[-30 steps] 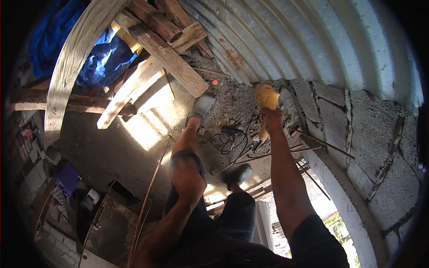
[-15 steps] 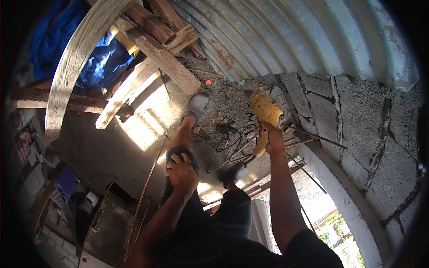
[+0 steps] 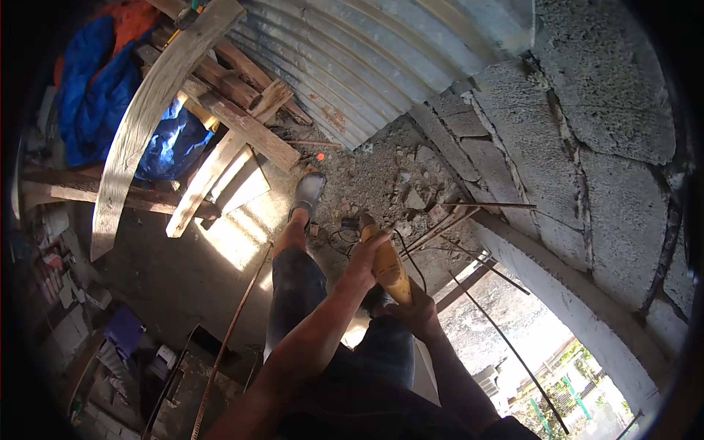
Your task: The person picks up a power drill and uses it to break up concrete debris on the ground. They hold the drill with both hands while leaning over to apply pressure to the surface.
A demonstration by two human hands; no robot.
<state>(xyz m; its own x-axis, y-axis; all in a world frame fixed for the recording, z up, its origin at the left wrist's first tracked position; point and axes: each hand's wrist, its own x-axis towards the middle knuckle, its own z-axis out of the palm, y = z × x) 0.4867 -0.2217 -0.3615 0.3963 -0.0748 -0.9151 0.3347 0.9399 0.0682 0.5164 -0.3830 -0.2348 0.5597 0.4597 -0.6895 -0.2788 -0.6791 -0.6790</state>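
Both hands are gripping a yellow power tool (image 3: 386,265) in front of the person's body, above the rubble-strewn floor (image 3: 220,242). The left hand (image 3: 364,258) is wrapping the upper part of the tool's body, its fingers closed around the casing. The right hand (image 3: 416,314) is clasping the lower end, fingers also clamped on the tool. A dark cable (image 3: 345,236) is trailing from the tool's top end down toward the floor.

The tool's working end is pointing toward the heap of broken masonry (image 3: 396,183) lying at the floor's edge, where the block wall (image 3: 587,169) is meeting the corrugated metal sheet (image 3: 367,66). It is not touching the wall or the debris; it is hanging in the air, well apart from both.

As for progress, a good deal of breaking seems already done: loose chunks and grit are lying piled at the foot of the wall, and thin steel rods (image 3: 469,220) are sticking out bare from the concrete beam (image 3: 557,293). More seems left, since the wall's blocks are standing cracked but in place. The person's shoe (image 3: 308,192) is resting just beside the debris. Wooden planks (image 3: 220,147) and a blue tarp (image 3: 110,110) are lying toward the floor's far left corner, well apart from the work.
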